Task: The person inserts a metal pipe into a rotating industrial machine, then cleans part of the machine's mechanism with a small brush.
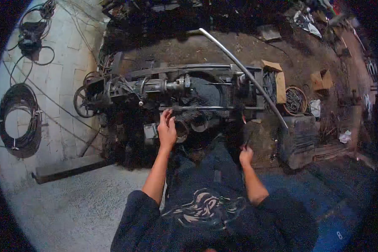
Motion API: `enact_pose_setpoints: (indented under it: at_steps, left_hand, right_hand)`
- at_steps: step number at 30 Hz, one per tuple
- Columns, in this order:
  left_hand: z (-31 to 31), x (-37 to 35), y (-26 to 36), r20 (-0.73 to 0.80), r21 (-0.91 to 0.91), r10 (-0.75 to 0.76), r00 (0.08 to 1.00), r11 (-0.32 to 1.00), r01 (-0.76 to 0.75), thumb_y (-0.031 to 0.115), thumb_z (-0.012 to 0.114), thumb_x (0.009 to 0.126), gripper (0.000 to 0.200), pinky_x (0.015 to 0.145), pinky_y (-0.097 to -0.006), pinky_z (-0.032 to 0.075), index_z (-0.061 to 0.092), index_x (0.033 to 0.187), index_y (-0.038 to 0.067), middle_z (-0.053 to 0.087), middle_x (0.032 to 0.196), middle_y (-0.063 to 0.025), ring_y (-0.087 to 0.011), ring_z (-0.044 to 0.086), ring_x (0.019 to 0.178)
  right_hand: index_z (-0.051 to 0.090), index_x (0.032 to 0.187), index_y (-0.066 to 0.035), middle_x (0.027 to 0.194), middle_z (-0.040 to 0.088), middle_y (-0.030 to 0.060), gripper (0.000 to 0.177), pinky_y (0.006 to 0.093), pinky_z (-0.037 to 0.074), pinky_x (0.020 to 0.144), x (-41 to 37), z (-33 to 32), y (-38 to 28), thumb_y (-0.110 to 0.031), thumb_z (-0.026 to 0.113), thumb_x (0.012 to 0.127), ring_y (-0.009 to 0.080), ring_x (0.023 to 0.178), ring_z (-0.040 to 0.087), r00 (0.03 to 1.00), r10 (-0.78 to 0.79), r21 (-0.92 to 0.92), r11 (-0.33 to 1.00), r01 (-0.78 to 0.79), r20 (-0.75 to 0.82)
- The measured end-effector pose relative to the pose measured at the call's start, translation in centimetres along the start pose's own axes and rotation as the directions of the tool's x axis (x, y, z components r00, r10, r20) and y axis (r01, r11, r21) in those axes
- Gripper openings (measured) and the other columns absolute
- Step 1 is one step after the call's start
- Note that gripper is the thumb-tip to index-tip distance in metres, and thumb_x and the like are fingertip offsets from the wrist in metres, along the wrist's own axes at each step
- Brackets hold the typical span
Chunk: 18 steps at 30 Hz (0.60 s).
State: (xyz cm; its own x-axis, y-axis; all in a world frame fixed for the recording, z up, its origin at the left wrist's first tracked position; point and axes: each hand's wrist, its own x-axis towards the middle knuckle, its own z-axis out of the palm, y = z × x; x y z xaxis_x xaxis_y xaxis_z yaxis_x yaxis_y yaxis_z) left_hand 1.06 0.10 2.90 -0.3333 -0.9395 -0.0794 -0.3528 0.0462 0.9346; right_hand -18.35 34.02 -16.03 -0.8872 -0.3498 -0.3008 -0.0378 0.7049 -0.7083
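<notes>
Hands point(167, 132) apart, metal bar point(210, 108) lying crosswise

A single view is taken from the wearer's head, aimed forward and steeply down. The shirt point(214, 210) is seen from close above at the bottom of the frame; the left hand point(167, 132) and right hand point(246, 156) are caught near the middle, the lathe-like machine point(151, 87) just beyond. Straight lines are bowed by a wide lens, and the corners are darkened.

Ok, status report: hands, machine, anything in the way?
Left hand near front rod of the machine, contact unclear. Right hand lower, hold unclear. Long bar slants across the machine's right end.
</notes>
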Motion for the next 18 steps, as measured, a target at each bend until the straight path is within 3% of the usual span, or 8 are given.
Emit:
enact_pose_setpoints:
  at_steps: [3,8,10,12,14,16,17,18]
  left_hand:
    - [-4.7,1.1,-0.2,-0.071,0.0,0.017,0.997,1.0,-0.017,0.007,0.043,0.094,0.033,0.089,-0.0328,0.046,0.043,0.126,-0.003,0.056,0.122,-0.0187,-0.0248,0.057,0.11]
    - [-17.2,4.5,-3.0,-0.235,-0.121,0.016,0.972,0.992,-0.046,0.008,0.042,0.095,0.033,0.081,-0.0303,0.049,0.044,0.127,-0.002,0.059,0.118,-0.0175,-0.0214,0.064,0.094]
    - [-23.7,6.4,-4.6,-0.3,-0.069,0.014,0.954,0.997,-0.036,0.006,0.041,0.095,0.033,0.078,-0.0306,0.05,0.044,0.126,-0.003,0.06,0.118,-0.0172,-0.0216,0.063,0.094]
    - [-30.8,8.0,-5.6,-0.358,-0.052,0.03,0.933,0.997,-0.052,0.007,0.04,0.095,0.033,0.082,-0.0325,0.049,0.044,0.126,-0.003,0.058,0.119,-0.0174,-0.0223,0.062,0.099]
    - [-37.1,10.3,-6.8,-0.39,-0.093,0.03,0.92,0.993,-0.072,0.01,0.043,0.094,0.035,0.086,-0.0342,0.048,0.043,0.126,-0.003,0.057,0.12,-0.0182,-0.023,0.06,0.103]
    - [-42.6,13.1,-8.9,-0.536,0.016,0.27,0.8,0.951,-0.31,0.012,0.044,0.093,0.037,0.09,-0.0357,0.046,0.041,0.127,-0.004,0.055,0.122,-0.0191,-0.0253,0.058,0.107]
    - [-45.6,14.0,-9.0,-0.52,0.218,0.277,0.808,0.958,-0.188,0.014,0.044,0.093,0.039,0.09,-0.0403,0.047,0.041,0.127,-0.003,0.054,0.123,-0.021,-0.0296,0.057,0.108]
    - [-47.7,15.3,-8.8,-0.522,0.207,0.272,0.809,0.96,-0.19,0.014,0.044,0.093,0.039,0.09,-0.0403,0.047,0.041,0.127,-0.003,0.054,0.123,-0.021,-0.0296,0.057,0.108]
  right_hand:
    - [0.066,0.103,-0.005,0.077,0.062,0.0188,0.027,0.0401,0.048,0.069,-3.5,-0.4,-4.4,0.001,0.054,0.079,0.0371,0.076,0.062,0.932,-0.308,-0.218,0.913,0.346,0.189]
    - [0.054,0.127,-0.012,0.076,0.061,0.0207,0.052,0.0375,0.048,0.062,-5.3,6.6,-28.9,0.005,0.052,0.078,0.0352,0.064,0.059,0.607,-0.678,0.055,0.685,0.727,0.414]
    - [0.044,0.136,-0.018,0.087,0.064,0.0212,0.062,0.0386,0.049,0.071,-8.6,8.3,-42.3,-0.001,0.057,0.078,0.0424,0.076,0.059,0.688,-0.489,0.052,0.833,0.551,0.537]
    - [0.042,0.138,-0.018,0.086,0.062,0.0232,0.063,0.0369,0.049,0.071,-12.0,12.4,-48.3,0.0,0.056,0.079,0.0428,0.073,0.058,0.628,-0.547,0.203,0.82,0.535,0.554]
    - [0.041,0.139,-0.018,0.085,0.061,0.0253,0.064,0.0352,0.048,0.07,-15.5,16.3,-52.0,0.0,0.054,0.079,0.0431,0.071,0.057,0.567,-0.62,0.355,0.781,0.514,0.542]
    - [0.041,0.138,-0.017,0.081,0.057,0.0282,0.06,0.0325,0.047,0.068,-18.6,21.1,-53.5,-0.002,0.052,0.081,0.039,0.066,0.057,0.552,-0.562,0.161,0.776,0.609,0.616]
    - [0.043,0.136,-0.014,0.075,0.051,0.0294,0.055,0.0319,0.047,0.067,-20.2,23.7,-54.0,-0.004,0.049,0.083,0.0334,0.06,0.053,0.564,-0.604,0.281,0.782,0.556,0.563]
    - [0.044,0.135,-0.01,0.078,0.056,0.0286,0.05,0.0335,0.047,0.067,-21.2,26.8,-54.4,-0.006,0.047,0.085,0.0315,0.061,0.054,0.646,-0.448,0.239,0.89,0.388,0.618]
